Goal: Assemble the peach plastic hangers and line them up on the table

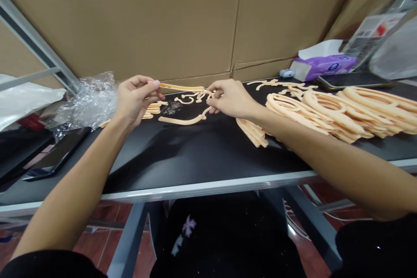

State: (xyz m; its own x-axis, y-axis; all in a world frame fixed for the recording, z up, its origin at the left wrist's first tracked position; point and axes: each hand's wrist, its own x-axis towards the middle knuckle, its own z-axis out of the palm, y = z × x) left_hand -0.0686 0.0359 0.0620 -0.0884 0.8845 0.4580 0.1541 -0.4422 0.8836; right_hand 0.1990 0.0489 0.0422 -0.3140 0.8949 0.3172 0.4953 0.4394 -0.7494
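Over the black tabletop (146, 160), left hand (135, 97) pinches one end of a beige strip (182, 88), right hand (230, 99) pinches the other; looks light, bendy, maybe tearable, so grab the ends.

We take this for a small workshop: a long black worktable with a pale metal edge (182, 160) carries stacked flat, peach-coloured looped pieces (329, 113) and crumpled clear plastic wrap (93, 102), between tall brown cardboard panels (156, 21) and a red tiled floor (109, 236).
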